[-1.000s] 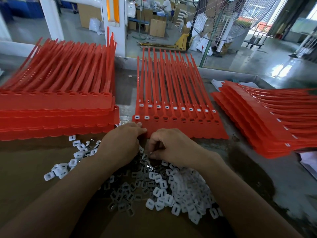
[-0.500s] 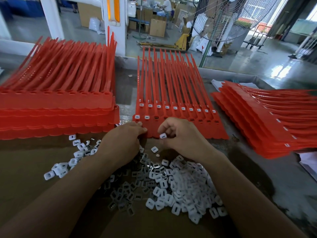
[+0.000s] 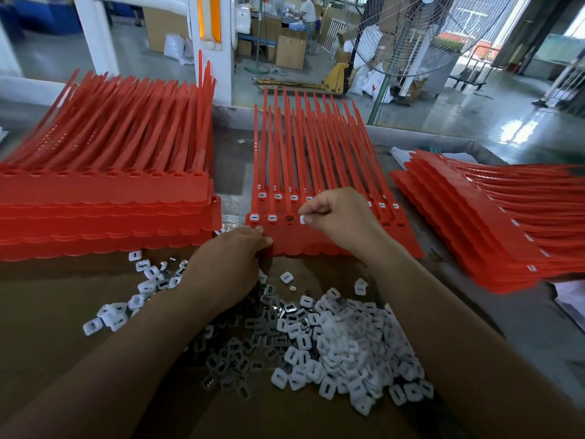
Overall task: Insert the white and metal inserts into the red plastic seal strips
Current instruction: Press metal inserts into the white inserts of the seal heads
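A stack of red seal strips (image 3: 319,172) lies in the middle of the bench, tails pointing away. Its top sheet has white inserts in the two leftmost sockets; the third socket (image 3: 289,218) is bare. My right hand (image 3: 340,218) pinches one white insert (image 3: 303,219) at the fourth socket of that sheet. My left hand (image 3: 232,259) grips the near left edge of the stack. A heap of loose white and metal inserts (image 3: 319,346) lies on brown cardboard (image 3: 47,312) between my forearms.
A tall stack of red strips (image 3: 104,198) without inserts stands at the left. Another stack (image 3: 493,226), with inserts fitted, fans out at the right. Beyond the bench edge are a floor fan (image 3: 408,33), boxes and a factory floor.
My right hand rose from the insert heap with one white insert and carried it forward to the top sheet's sockets. My left hand stayed at the stack's near edge.
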Motion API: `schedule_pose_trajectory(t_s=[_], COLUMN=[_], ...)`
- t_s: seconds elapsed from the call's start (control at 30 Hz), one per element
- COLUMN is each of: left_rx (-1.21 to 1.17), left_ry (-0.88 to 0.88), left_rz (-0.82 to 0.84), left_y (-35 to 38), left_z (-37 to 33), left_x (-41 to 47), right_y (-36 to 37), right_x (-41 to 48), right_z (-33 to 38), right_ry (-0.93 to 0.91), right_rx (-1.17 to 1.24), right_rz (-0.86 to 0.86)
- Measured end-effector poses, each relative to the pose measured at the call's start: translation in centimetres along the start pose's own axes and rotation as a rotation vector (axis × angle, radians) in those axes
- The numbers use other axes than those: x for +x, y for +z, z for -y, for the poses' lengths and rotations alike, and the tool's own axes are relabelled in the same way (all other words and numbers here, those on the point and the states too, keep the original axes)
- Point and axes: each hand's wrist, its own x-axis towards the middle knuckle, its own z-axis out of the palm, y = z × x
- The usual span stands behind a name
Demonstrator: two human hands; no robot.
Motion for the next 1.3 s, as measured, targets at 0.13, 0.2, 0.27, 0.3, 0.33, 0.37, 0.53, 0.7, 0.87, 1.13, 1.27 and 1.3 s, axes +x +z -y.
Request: schedule_pose_trajectory(t_s=[0.13,0.2,0.27,0.3,0.33,0.37,0.53,0.7,0.87,1.13,1.27,1.3], left_rx=[0.009,0.010,0.009,0.006,0.004,0.004,0.002,0.005,0.011,0.011,0.011,0.012], left_ry=[0.022,0.029,0.031,0.031,0.030,0.030,0.022,0.020,0.025,0.024,0.022,0.023], left_rz=[-0.025,-0.039,-0.043,-0.042,-0.040,-0.037,-0.032,-0.032,-0.035,-0.033,-0.027,-0.027], left_y=[0.0,-0.1,-0.1,-0.1,-0.1,-0.1,-0.1,-0.1,-0.1,-0.2,-0.2,-0.2], left_z=[0.1,0.1,0.1,0.1,0.1,0.1,0.2,0.2,0.2,0.2,0.1,0.1], left_x=[-0.1,-0.2,-0.2,-0.2,-0.1,-0.1,-0.2,-0.1,-0.2,-0.3,-0.2,-0.2], right_y=[0.8,1.4,1.9,2.1,2.2,2.3,2.5,2.8,2.8,2.8,2.7,2.7], right_x=[1.5,2.0,2.3,2.4,2.5,2.6,3.0,3.3,4.1,5.4,5.4,5.3], right_z=[0.0,0.1,0.1,0.0,0.0,-0.1,0.0,0.1,0.3,1.3,1.2,1.1], right_ry=[0.049,0.058,0.054,0.056,0.060,0.064,0.077,0.103,0.211,0.410,0.413,0.409], right_rx=[0.011,-0.005,-0.041,-0.054,-0.063,-0.074,-0.131,-0.188,-0.181,-0.189,-0.192,-0.189], right_rz=[-0.033,-0.011,0.016,0.026,0.036,0.047,0.074,0.036,0.027,0.077,0.080,0.076])
